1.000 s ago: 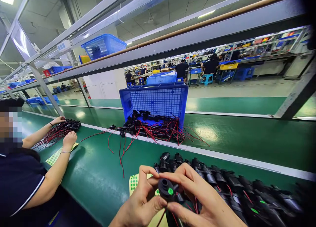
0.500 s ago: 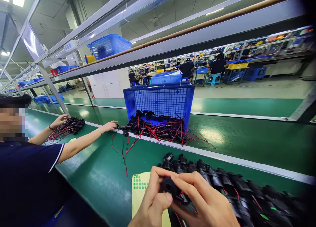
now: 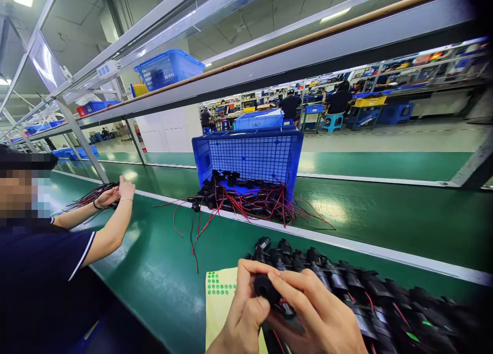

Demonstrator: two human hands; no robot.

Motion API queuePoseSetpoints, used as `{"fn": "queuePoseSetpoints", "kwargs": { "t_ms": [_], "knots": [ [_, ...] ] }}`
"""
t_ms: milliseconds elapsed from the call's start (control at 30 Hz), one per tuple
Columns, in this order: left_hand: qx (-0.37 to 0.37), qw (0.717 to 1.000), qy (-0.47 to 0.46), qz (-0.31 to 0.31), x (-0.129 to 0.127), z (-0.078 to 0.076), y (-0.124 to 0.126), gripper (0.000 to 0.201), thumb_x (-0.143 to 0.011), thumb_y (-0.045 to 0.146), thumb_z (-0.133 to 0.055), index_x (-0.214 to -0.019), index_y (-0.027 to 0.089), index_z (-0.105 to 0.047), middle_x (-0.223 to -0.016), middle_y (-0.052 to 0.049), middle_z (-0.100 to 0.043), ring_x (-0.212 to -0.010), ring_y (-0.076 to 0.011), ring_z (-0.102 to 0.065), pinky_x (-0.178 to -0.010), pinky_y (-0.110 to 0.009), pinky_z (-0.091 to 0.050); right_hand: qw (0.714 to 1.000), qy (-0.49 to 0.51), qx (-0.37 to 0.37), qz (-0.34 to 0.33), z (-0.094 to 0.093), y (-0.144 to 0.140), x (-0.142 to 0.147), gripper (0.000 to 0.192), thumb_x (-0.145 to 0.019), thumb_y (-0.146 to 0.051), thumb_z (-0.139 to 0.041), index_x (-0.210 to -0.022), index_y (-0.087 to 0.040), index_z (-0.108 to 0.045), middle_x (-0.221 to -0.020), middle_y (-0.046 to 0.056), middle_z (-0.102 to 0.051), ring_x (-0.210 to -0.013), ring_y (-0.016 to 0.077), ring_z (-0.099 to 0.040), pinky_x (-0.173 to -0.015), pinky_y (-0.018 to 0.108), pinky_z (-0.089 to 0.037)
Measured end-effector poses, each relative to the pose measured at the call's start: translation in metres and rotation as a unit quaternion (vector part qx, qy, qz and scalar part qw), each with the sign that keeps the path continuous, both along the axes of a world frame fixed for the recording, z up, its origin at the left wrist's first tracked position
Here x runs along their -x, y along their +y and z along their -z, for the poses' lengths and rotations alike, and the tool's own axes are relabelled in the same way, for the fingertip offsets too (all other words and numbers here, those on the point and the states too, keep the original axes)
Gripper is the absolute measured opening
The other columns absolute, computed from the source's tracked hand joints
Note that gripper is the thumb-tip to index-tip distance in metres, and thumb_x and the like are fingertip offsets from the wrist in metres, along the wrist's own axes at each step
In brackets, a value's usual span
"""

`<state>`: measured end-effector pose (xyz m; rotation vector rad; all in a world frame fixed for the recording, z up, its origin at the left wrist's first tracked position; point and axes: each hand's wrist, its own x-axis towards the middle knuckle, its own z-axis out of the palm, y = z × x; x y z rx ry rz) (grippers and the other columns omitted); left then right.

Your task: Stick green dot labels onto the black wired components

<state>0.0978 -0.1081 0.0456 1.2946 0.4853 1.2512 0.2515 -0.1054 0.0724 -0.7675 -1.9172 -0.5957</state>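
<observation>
Close in front of me, both hands hold one black cylindrical motor (image 3: 263, 287) with red wires, its round holed end facing me. My left hand (image 3: 244, 308) pinches it from the left, the thumb pressed against its lower edge. From the right, my right hand (image 3: 316, 308) grips it with the fingers over its top and side. Under my left hand lies a yellow sheet of green round stickers (image 3: 216, 313), partly covered. Rows of similar black motors (image 3: 352, 279) lie beyond and right of my hands, a few showing green dots.
A blue crate (image 3: 248, 156) lies on its side, motors and red wires (image 3: 246, 202) spilling from it. At left, a co-worker's hands (image 3: 119, 192) are over another wired pile (image 3: 90, 197). A shelf rail (image 3: 239, 79) with a blue basket (image 3: 169, 69) crosses above the green bench (image 3: 162, 272).
My left thumb has shifted slightly on the motor, and the green spot seen beside it is out of sight. The co-worker's reaching arm has drawn back left from the crate, bringing both hands together.
</observation>
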Motion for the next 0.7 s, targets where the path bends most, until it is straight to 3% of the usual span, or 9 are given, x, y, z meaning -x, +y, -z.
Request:
{"fn": "queuePoseSetpoints", "kwargs": {
  "t_ms": [133, 400, 567, 700],
  "knots": [
    [0.013, 1.0, 0.008, 0.018, 0.0, -0.002, 0.001, 0.041, -0.089, 0.042, -0.057, -0.122, 0.019, -0.055, -0.113, -0.008, -0.058, -0.108, -0.0269, -0.05, -0.097, -0.043, -0.037, 0.999, 0.033, 0.035, -0.021, 0.001, 0.004, 0.0, 0.017, -0.107, -0.025, -0.048, -0.111, -0.015, -0.06, -0.084, 0.01, -0.073, -0.067, 0.015, -0.072, -0.058, 0.024, -0.061],
    [0.019, 1.0, 0.016, 0.005, 0.0, -0.003, -0.001, 0.04, -0.086, 0.04, -0.056, -0.12, 0.018, -0.054, -0.113, -0.009, -0.059, -0.108, -0.0281, -0.051, -0.095, -0.043, -0.036, 0.999, 0.033, 0.027, -0.02, 0.003, 0.004, 0.002, 0.017, -0.107, -0.026, -0.047, -0.111, -0.015, -0.059, -0.082, 0.009, -0.073, -0.065, 0.0147, -0.072, -0.057, 0.023, -0.061],
    [0.019, 0.999, 0.038, 0.011, 0.002, -0.014, -0.005, 0.037, -0.088, 0.039, -0.055, -0.119, 0.018, -0.053, -0.111, -0.008, -0.058, -0.107, -0.0272, -0.051, -0.096, -0.042, -0.037, 1.0, 0.012, 0.009, -0.022, 0.006, 0.003, -0.002, 0.014, -0.104, -0.019, -0.05, -0.112, -0.016, -0.061, -0.085, 0.01, -0.076, -0.072, 0.0179, -0.075, -0.065, 0.028, -0.064],
    [0.026, 0.999, 0.041, 0.011, 0.005, -0.008, -0.005, 0.036, -0.088, 0.038, -0.056, -0.118, 0.02, -0.053, -0.111, -0.006, -0.053, -0.106, -0.0253, -0.048, -0.096, -0.04, -0.037, 1.0, -0.013, -0.006, -0.022, 0.01, 0.003, -0.003, 0.014, -0.101, -0.018, -0.054, -0.11, -0.015, -0.063, -0.085, 0.01, -0.077, -0.073, 0.0194, -0.075, -0.074, 0.033, -0.065]
  ]
}}
